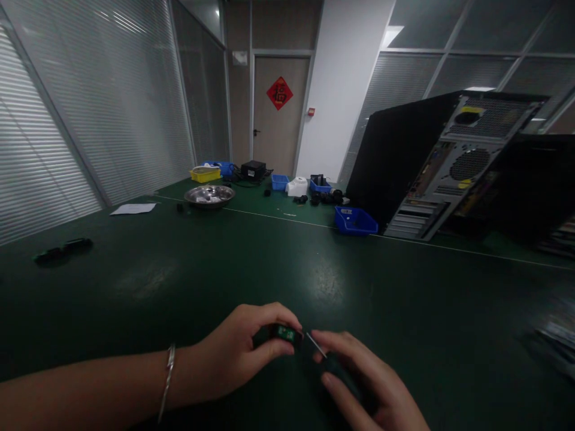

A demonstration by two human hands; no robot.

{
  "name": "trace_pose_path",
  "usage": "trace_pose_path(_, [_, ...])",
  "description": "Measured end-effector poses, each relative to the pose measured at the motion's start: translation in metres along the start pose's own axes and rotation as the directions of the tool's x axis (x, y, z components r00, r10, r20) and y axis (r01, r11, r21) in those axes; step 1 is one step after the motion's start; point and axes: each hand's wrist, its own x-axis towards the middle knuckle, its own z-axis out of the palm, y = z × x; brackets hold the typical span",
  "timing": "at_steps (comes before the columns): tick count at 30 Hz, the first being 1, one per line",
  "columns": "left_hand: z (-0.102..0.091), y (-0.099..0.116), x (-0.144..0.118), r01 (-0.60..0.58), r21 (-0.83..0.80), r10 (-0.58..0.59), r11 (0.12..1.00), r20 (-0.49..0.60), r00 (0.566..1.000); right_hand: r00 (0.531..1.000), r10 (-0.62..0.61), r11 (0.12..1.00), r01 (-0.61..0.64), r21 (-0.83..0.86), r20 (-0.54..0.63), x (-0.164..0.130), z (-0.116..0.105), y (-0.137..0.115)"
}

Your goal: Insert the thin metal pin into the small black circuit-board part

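In my left hand (245,341) is a small black part with a green circuit board (286,333), pinched between thumb and fingers. My right hand (372,383) is wrapped round a screwdriver (335,368) with a dark handle and a thin metal shaft. The shaft's tip points up and left, close to the black part's right end. Whether the tip touches the part I cannot tell. Both hands are low over the green table (202,281), near its front, and a bracelet (168,377) circles the left wrist.
A computer tower (417,161) leans at the right, behind a blue bin (354,221). Further back are a metal bowl (209,196), a yellow tray (205,175), a black box (253,170) and a white housing (297,187). Dark parts (63,250) and paper (133,209) lie left.
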Motion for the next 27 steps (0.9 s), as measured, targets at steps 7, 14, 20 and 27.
trace_pose_path(7, [0.0012,-0.0014,0.0005,-0.055,0.043,0.056,0.998,-0.018,0.998,0.992,-0.029,1.0,0.029,-0.001,0.123,0.0008,0.0019,0.002])
trace_pose_path(14, [0.0021,0.0013,-0.0002,-0.063,0.066,0.064,0.996,0.0,0.998,0.983,-0.042,0.979,0.076,-0.189,0.18,-0.0008,-0.0001,0.0027])
trace_pose_path(20, [0.0029,0.004,-0.0006,-0.035,0.042,0.034,0.998,0.022,0.999,0.979,-0.083,0.969,0.123,-0.215,0.188,0.0001,0.0001,-0.0013])
trace_pose_path(27, [0.003,0.0055,-0.0013,-0.035,-0.022,0.034,0.999,-0.014,0.999,0.984,-0.094,0.99,0.109,-0.089,0.15,0.0007,0.0026,-0.0041])
